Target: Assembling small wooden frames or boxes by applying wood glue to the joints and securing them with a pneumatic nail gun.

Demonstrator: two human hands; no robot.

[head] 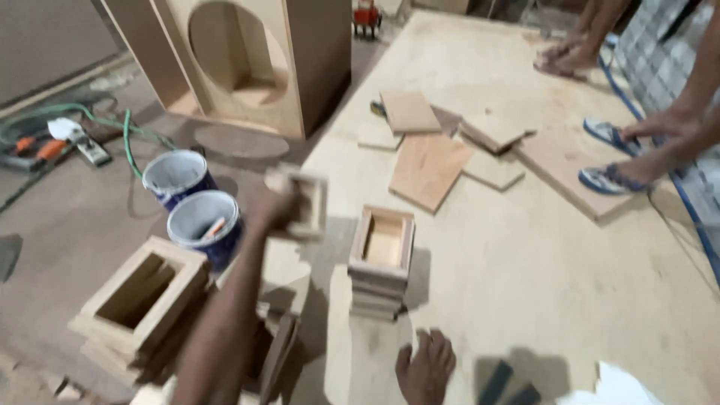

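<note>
Small square frame of pale wood (307, 202), blurred by motion, held up off the floor in the left hand (274, 206). Left grip pinching the frame at its left edge; the forearm rises from the bottom of the view. The frame hangs above the edge of a large pale plywood sheet (525, 262) spread on the floor.

Just right of the frame: a stack of square open-topped wooden frames (381, 259) standing on the sheet, apart from the hand. Right hand (426, 367) lies low on the sheet below that stack, fingers spread, holding nothing.

Left of the arm: a bigger pile of rectangular wooden frames (142, 296), hollow side up. Behind it two round white-and-blue tubs (191, 199), one just behind the other; the nearer has something pale and orange resting in it, too blurred to tell.

Farther up the sheet: loose flat offcuts of light brown board (427, 169), several overlapping. Beyond them, at the right, another person's feet in blue-and-white sandals (611, 180), one foot standing on a flat board.

Top left: a tall wooden cabinet with a large round hole (247, 60) in its face, standing upright. On the brown floor at far left, a green hose (112, 124) and an orange-and-white hand tool (64, 139).
</note>
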